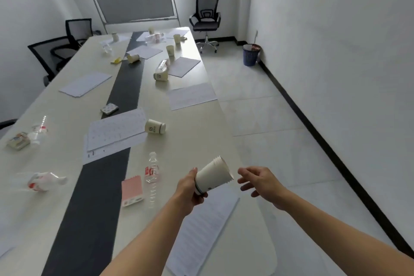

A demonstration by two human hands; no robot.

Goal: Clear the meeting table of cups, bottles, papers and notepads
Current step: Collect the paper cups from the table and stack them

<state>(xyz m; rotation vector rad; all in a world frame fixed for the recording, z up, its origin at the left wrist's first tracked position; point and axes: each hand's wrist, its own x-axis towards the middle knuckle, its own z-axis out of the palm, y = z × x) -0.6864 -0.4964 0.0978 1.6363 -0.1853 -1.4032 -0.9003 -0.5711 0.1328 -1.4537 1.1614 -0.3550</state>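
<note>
Faced a long pale surface (192,141) strewn with papers, cups and bottles. Had a lined sheet (208,226) under both forearms near the right edge, with a clear bottle (152,177) upright to its left. Gripped a nested stack of paper cups (214,175), tipped sideways above that edge, with the fingers of the left hand (190,192) curled round its base. Held the right hand (261,182) just beside the rim, fingers spread, touching nothing.
</note>
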